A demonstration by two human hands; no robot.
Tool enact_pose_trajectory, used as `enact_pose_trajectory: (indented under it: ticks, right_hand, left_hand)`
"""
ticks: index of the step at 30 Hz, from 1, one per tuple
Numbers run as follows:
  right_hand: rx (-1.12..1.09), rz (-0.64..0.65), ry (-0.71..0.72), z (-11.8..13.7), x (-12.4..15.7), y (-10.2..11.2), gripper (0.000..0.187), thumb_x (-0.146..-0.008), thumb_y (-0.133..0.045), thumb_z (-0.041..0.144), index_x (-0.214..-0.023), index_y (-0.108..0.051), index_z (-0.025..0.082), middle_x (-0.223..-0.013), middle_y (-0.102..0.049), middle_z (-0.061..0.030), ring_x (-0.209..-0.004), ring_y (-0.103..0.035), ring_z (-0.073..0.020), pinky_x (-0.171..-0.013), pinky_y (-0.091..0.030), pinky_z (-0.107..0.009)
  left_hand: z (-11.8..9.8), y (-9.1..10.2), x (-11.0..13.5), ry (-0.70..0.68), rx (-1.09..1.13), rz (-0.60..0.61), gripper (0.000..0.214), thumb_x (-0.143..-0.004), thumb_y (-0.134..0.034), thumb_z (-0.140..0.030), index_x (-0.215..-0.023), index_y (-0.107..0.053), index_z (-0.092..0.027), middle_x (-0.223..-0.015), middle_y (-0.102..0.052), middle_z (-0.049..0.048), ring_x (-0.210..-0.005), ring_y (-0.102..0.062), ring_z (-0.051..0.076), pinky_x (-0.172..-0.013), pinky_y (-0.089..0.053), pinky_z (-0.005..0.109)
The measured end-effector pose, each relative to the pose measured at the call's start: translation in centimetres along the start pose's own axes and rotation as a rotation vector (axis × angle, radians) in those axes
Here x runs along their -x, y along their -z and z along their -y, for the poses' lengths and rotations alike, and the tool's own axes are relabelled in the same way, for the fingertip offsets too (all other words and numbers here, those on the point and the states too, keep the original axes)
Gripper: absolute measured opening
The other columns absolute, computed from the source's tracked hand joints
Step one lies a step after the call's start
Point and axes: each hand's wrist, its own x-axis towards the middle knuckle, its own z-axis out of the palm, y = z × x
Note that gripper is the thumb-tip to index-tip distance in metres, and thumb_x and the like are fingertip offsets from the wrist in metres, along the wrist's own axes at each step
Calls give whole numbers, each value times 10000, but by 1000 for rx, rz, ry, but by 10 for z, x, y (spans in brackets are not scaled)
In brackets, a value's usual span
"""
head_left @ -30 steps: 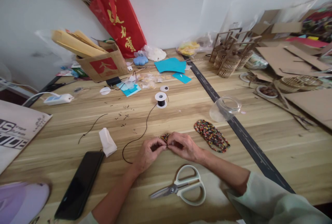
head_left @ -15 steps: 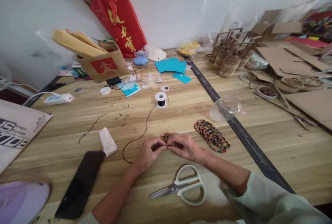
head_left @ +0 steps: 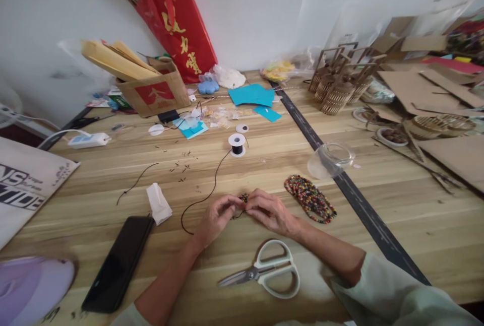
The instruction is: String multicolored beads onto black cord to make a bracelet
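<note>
My left hand (head_left: pixel 216 219) and my right hand (head_left: pixel 270 212) meet at the middle of the table, fingertips pinched together on a thin black cord (head_left: pixel 215 183). A small loop of it shows just below the fingertips. The cord trails left and back to a white spool (head_left: pixel 237 139). Between and behind my fingers peeks a small bunch of multicoloured beads (head_left: pixel 244 197), mostly hidden. To the right of my right hand lies a coil of bead strands (head_left: pixel 310 199). Scissors (head_left: pixel 266 268) with pale handles rest in front of both hands.
At left are a black phone (head_left: pixel 118 264), a folded white paper (head_left: pixel 159 204) and a loose cord piece (head_left: pixel 136 183). A clear plastic tub (head_left: pixel 330 159) stands right of the spool. Further back are blue cards (head_left: pixel 251 95), small bamboo baskets (head_left: pixel 335 98) and cardboard (head_left: pixel 419 86).
My fingertips have shifted slightly, and a small loop of black cord now shows beneath them. The whole view has moved a little; the scissors and bead coil lie as before.
</note>
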Motion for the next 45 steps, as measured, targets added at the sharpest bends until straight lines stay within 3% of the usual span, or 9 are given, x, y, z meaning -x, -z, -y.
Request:
enact_pose_trajectory:
  ticks: [8,16,24,29,34,45]
  right_hand:
    - [14,-15,-16,1,0,-1,118,-943,-498,225,-917,-600,171,-895,-593,-86,-824,-582,-156,-710,-495,-256]
    - [18,2,-2,2,-1,0,131,-946,-493,229,-924,-608,170,-887,-598,-83,-833,-586,-156,-708,-500,-255]
    - [155,-26,-34,-5,3,-5,114,-930,-503,201,-954,-613,181,-900,-613,-82,-800,-594,-159,-688,-496,-258]
    - [361,85,-5,-4,4,-7,159,-940,-477,204,-961,-634,197,-927,-615,-82,-870,-575,-181,-726,-482,-275]
    - [462,171,-2,-3,4,-6,171,-941,-472,217,-959,-640,189,-883,-605,-79,-848,-545,-190,-717,-469,-284]
    - [526,183,7,-3,4,-8,216,-962,-445,227,-906,-648,180,-839,-599,-83,-821,-529,-185,-679,-454,-261]
  left_hand:
    - [-2,-2,-1,21,42,13,169,-797,-613,-259,-896,-679,-138,-859,-701,65,-805,-623,173,-755,-485,268]
    - [-2,-4,-2,21,-22,12,101,-740,-658,-235,-726,-662,-135,-717,-663,33,-698,-582,152,-680,-459,250]
    - [-4,0,-3,40,29,-79,140,-743,-651,-272,-700,-633,-141,-654,-603,5,-622,-522,114,-605,-429,215]
    - [-2,7,-3,76,128,-184,181,-742,-668,-316,-706,-605,-151,-647,-607,2,-636,-541,119,-628,-444,221]
    - [8,11,-5,11,296,-217,192,-756,-665,-316,-685,-587,-155,-643,-606,6,-660,-562,131,-693,-449,249]
    - [10,9,-6,38,356,-210,192,-741,-682,-316,-685,-591,-156,-620,-611,-2,-620,-547,119,-659,-434,242]
